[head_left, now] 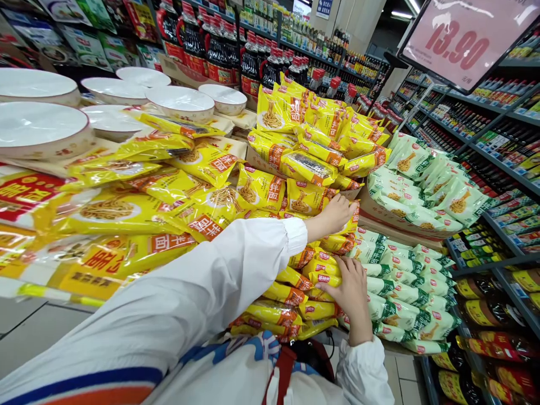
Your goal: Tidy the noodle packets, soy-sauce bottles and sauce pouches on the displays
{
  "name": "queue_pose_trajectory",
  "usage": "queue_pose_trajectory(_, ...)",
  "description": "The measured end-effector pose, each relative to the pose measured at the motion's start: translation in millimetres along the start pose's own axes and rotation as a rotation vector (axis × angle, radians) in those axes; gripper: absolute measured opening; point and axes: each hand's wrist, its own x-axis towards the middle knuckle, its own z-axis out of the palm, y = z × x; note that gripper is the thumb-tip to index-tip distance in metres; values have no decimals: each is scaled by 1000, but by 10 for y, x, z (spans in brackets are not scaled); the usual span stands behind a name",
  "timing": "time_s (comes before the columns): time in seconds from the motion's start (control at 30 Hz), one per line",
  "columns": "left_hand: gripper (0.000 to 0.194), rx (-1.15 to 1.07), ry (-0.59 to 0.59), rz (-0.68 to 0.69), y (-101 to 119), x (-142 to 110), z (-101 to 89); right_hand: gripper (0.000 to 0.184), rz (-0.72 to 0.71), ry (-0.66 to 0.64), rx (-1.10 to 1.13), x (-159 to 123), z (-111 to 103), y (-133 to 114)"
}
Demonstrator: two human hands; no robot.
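My left hand [335,214] reaches across to the top layer of a stack of yellow noodle packets. Its fingers are curled over the right end of a yellow noodle packet [311,198], with the fingertips partly hidden. Lower and nearer to me, my right hand [352,286] rests on the front of the same stack. Its thumb points left and its fingers are spread over the yellow packet ends [323,269]. Just right of that hand, green-and-white noodle packets [405,289] stand piled in rows.
Further yellow packets [291,115] heap up in a box behind. White bowls [181,101] stand at the left on the display. Dark sauce bottles [217,53] line the back. A price sign [468,42] hangs upper right, above shelves [485,152] of bottles.
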Motion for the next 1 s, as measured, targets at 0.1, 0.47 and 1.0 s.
queue_pose_trajectory(0.1,91,-35,-106,-133,38,-25,-73,68,11,-10,5,14,6,16)
queue_pose_trajectory(0.47,110,-12,-308,-450,214,18,-15,64,-7,-53,236,282,-116,260)
queue_pose_trajectory(1.0,47,-213,16,-167,-3,-143,-248,30,-66,-462,417,1074,3,714)
